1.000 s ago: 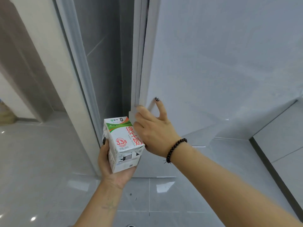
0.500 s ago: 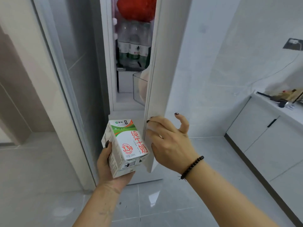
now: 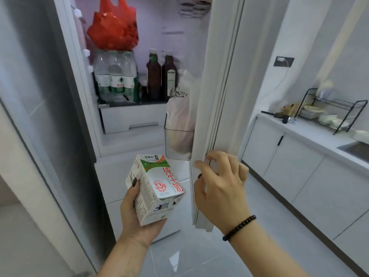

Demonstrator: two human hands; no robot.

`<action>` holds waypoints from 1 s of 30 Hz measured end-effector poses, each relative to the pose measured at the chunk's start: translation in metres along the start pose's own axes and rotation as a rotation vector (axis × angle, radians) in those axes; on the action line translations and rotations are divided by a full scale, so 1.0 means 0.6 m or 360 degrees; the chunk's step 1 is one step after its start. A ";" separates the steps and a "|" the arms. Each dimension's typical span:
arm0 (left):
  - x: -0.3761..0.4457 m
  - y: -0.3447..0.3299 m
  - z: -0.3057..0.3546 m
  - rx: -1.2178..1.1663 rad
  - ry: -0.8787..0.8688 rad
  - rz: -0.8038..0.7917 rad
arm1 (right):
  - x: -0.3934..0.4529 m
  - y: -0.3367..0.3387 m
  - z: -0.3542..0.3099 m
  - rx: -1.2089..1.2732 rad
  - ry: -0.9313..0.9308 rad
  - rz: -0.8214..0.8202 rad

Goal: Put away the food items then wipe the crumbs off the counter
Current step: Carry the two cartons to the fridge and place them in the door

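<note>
My left hand (image 3: 137, 220) grips a white and green milk carton (image 3: 157, 182) from below and behind, tilted, in front of the open fridge. My right hand (image 3: 221, 190) curls its fingers and thumb round the lower edge of the white fridge door (image 3: 217, 86), which stands open to the right. Inside, a shelf carries a red plastic bag (image 3: 113, 31) on top of packed water bottles (image 3: 115, 76), with two dark bottles (image 3: 161, 76) beside them. The white counter (image 3: 311, 132) runs along the right wall.
A clear door bin (image 3: 177, 144) holds a pale bag. A white drawer (image 3: 131, 120) sits under the shelf. On the counter stand a black dish rack (image 3: 335, 110), food packets and a dark utensil; a sink (image 3: 357, 148) lies at the far right.
The fridge door has swung from shut to wide open under my right hand, showing the shelves. My view has lifted, and the carton has stayed in my left hand.
</note>
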State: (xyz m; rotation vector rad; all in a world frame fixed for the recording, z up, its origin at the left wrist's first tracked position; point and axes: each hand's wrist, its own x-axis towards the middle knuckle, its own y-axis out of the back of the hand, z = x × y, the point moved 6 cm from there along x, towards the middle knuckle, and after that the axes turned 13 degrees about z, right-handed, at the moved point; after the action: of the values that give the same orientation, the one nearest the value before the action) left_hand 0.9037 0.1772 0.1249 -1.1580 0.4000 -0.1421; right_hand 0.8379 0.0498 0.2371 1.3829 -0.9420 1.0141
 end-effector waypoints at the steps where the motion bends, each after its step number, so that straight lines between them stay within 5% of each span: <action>1: 0.005 -0.002 -0.005 0.0025 0.0021 0.0011 | 0.003 0.004 0.005 -0.0034 -0.0031 -0.0006; 8: 0.039 -0.021 -0.020 0.0132 0.0132 -0.0060 | 0.029 -0.015 0.007 -0.0047 -0.0009 -0.0071; 15: 0.093 -0.056 -0.012 0.0115 0.0290 -0.0069 | 0.040 -0.097 0.048 -0.0642 -0.0202 -0.0406; 25: 0.209 -0.115 -0.010 0.0268 0.0478 -0.0111 | 0.044 -0.108 0.148 -0.1034 -0.0626 -0.0115; 30: 0.253 -0.152 -0.012 0.0421 0.0552 -0.0193 | 0.087 -0.191 0.144 -0.0914 -0.0381 -0.0179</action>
State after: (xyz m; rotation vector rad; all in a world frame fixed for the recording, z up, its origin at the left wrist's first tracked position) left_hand 1.0495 0.0867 0.1698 -0.8954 0.5978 -0.4919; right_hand 0.9679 -0.0292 0.2505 1.0628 -1.2028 0.4413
